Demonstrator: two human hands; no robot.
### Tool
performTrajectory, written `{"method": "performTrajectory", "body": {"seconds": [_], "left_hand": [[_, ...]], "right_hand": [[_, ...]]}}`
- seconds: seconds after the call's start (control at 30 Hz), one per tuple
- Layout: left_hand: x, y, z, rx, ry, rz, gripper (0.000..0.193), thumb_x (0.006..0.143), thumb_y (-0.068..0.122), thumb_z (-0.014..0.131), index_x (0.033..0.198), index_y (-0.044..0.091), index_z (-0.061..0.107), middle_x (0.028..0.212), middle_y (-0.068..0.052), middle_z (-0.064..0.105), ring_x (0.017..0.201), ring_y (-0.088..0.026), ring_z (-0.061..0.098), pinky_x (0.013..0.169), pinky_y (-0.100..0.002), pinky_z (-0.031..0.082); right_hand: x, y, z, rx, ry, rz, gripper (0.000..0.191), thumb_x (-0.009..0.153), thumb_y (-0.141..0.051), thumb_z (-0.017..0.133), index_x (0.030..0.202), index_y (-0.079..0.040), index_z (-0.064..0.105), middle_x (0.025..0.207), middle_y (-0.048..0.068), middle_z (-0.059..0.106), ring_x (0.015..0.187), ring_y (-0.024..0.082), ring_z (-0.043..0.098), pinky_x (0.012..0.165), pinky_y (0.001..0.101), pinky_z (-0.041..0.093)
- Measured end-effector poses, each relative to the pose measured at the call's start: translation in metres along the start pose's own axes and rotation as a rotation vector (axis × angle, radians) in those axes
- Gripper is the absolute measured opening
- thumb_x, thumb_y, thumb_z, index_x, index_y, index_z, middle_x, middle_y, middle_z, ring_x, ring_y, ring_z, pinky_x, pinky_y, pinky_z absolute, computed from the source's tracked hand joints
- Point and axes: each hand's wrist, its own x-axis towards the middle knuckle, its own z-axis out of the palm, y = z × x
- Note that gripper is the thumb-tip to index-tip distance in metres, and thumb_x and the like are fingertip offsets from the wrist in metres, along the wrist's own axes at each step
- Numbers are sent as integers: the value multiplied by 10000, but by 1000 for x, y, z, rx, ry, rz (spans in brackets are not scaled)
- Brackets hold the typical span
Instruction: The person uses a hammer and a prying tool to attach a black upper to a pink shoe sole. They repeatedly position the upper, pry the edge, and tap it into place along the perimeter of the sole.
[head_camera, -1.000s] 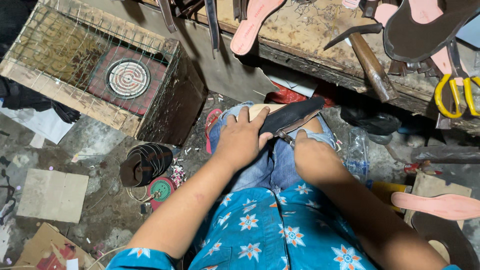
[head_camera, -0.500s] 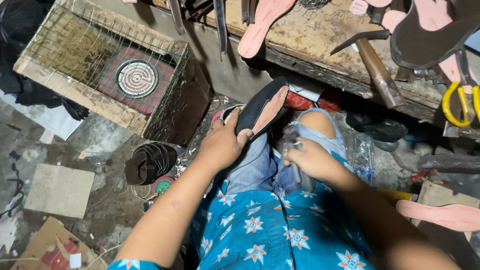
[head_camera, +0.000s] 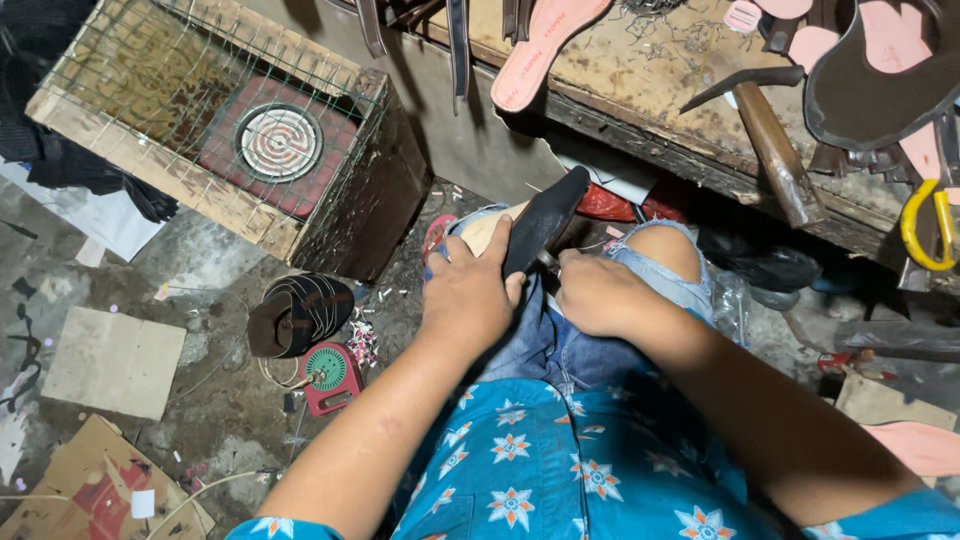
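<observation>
Sole (head_camera: 545, 225), black, stands tilted on the lap, tip toward 1 o'clock. Left hand (head_camera: 470, 295) is clamped on its lower edge. Right hand (head_camera: 592, 293), closed, touches the sole at 3 o'clock; what it grips is hidden. Hammer (head_camera: 775, 150) lies on the bench (head_camera: 640, 75) at 1 o'clock.

A rough grey concrete floor (head_camera: 200, 270) lies littered with cardboard scraps (head_camera: 110, 360) and paper. A wooden crate (head_camera: 200, 130) fronted with wire mesh stands on it at upper left, a round coil heater (head_camera: 278, 142) inside. Along the top runs a scarred wooden workbench (head_camera: 660, 80), carrying a hammer (head_camera: 770, 150) and pink insoles (head_camera: 545, 45).
</observation>
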Motion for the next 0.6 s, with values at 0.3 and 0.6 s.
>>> {"method": "performTrajectory", "body": {"seconds": [0.3,0.6], "left_hand": [[4,-6,0,-12,-35,6,797,886,439,689,1578,296,320,1233,-270,505,1042,-476,554,815,-536,550],[-2,-2,0,46,11,1,789,871,448,699,1560,308,342,1232,-260,498,1048,-445,551,765,-516,568]], "right_hand": [[-5,4,15,-108,26,-22,276,868,-174,603,1055,29,587,1012,273,702,980,430,693,868,506,540],[5,10,12,-101,17,-38,295,870,-170,582,1097,19,577,995,266,712,971,438,693,864,515,536]]}}
